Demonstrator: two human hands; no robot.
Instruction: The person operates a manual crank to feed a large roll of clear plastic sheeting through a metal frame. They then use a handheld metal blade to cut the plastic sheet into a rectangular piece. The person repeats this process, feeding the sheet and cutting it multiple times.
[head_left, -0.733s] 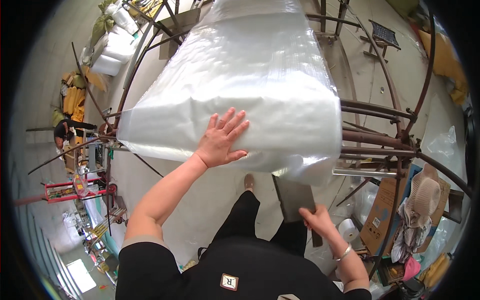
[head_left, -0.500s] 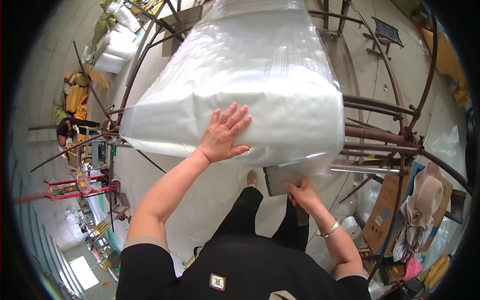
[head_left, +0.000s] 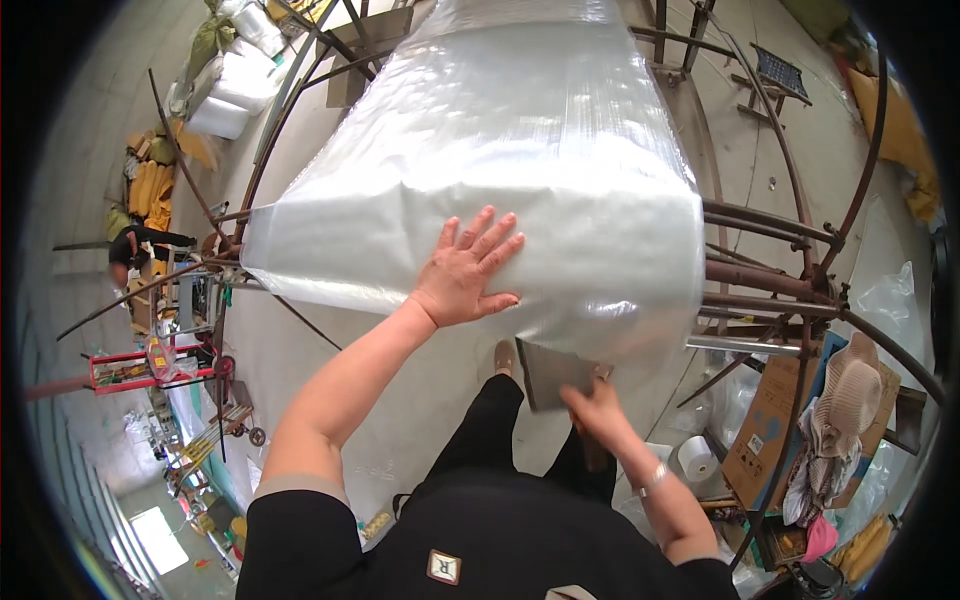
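A wide sheet of clear plastic film point(head_left: 590, 225), in stacked layers, stretches over a metal frame in front of me. My left hand point(head_left: 463, 272) lies flat on its near part, fingers spread and thumb out. Below the film's near edge, my right hand point(head_left: 598, 408) grips a cleaver point(head_left: 545, 375) with a broad, rectangular grey blade and a brown handle. The blade points up and left, its upper end close under the film's edge; whether it touches the film I cannot tell. The right hand is slightly blurred.
Rusty metal bars point(head_left: 770, 275) of the frame jut out at the right, with curved spokes around them. A cardboard box point(head_left: 765, 430), a straw hat point(head_left: 848, 385) and a white roll point(head_left: 697, 457) are at the right. Far left, another person point(head_left: 130, 248) bends near yellow bundles point(head_left: 150, 190).
My right hand has drawn the cleaver slightly down and toward me, away from the film's edge. My left hand stays pressed on the film; the whole view has shifted a little.
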